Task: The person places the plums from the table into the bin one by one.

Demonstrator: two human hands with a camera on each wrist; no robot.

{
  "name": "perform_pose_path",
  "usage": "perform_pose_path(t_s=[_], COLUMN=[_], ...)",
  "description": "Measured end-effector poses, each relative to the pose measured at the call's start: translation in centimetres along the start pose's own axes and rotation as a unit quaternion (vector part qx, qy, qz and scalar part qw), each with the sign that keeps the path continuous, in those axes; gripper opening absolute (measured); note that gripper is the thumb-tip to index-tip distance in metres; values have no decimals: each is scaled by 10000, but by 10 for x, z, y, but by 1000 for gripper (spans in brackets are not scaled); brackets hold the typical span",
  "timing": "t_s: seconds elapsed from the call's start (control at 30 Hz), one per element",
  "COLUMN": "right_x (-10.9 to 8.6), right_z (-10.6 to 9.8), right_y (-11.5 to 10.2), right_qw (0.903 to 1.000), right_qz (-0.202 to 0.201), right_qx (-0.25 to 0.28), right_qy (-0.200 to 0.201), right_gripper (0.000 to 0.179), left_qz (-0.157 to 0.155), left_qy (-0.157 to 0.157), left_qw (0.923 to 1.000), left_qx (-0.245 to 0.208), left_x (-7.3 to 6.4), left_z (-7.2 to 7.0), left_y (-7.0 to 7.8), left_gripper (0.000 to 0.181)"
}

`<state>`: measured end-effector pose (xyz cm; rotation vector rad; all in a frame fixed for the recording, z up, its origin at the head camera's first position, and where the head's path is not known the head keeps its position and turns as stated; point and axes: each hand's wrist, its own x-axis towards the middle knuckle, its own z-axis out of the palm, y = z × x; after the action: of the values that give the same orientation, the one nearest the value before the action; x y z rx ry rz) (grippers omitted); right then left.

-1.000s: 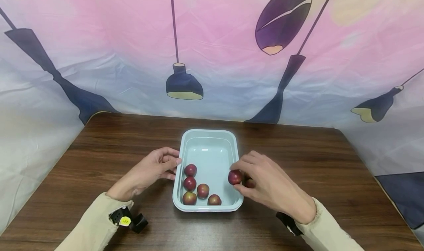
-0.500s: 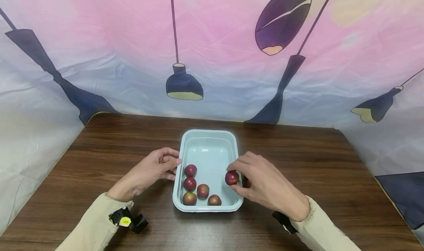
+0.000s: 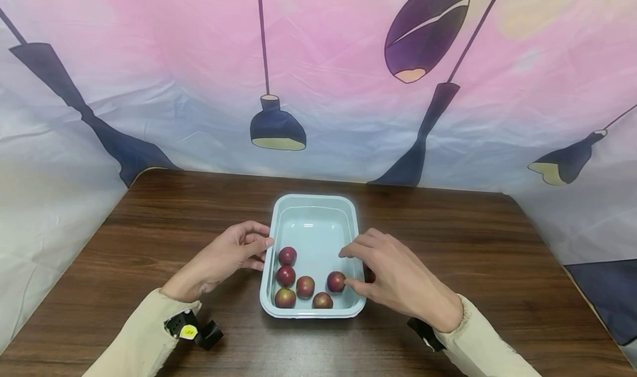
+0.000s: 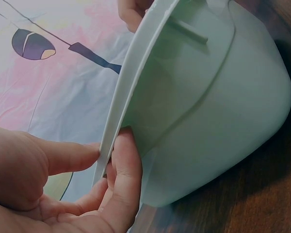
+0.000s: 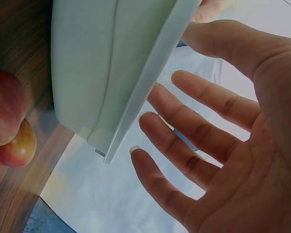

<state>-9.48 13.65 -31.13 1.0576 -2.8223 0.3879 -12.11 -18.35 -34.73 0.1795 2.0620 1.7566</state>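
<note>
My left hand [image 3: 226,258] pinches the left rim of a pale green plastic basin [image 3: 312,313], thumb on the upper side of the lip and fingers under it, as the left wrist view shows. Several dark red plums lie in the near half of the basin, such as one plum [image 3: 287,256] by the left wall. Over the right rim hovers my right hand [image 3: 398,280], fingers spread and loosely bent, holding nothing. A plum [image 3: 335,281] rests on the basin floor just beside its thumb tip.
Two more plums [image 5: 7,109] lie on the wooden table [image 3: 199,200] outside the basin's right side, hidden behind my right hand in the head view. A printed cloth [image 3: 209,78] hangs behind the table. Black wrist devices [image 3: 191,328] sit at both sleeves.
My right hand has moved slightly left over the basin and let go of its plum, which now lies on the basin floor. The left hand keeps its hold on the rim.
</note>
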Motion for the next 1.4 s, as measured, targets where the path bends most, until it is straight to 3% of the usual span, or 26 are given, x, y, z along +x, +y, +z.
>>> perform_pose_path(t_s=[0.23, 0.93, 1.4], right_x=[-3, -27, -40], right_z=[-3, -14, -14], right_y=[0, 11, 21], right_qw=[10000, 9989, 9984], right_qz=[-36, -181, 85], right_qx=[-65, -236, -385], right_qy=[-30, 364, 404], right_gripper=[36, 30, 32], left_qz=[-10, -44, -47], left_qy=[11, 18, 9], left_qw=[10000, 10000, 10000], left_qx=[25, 52, 82], left_x=[0, 0, 1], left_z=[0, 0, 0], left_y=[0, 0, 0], left_gripper=[44, 42, 43])
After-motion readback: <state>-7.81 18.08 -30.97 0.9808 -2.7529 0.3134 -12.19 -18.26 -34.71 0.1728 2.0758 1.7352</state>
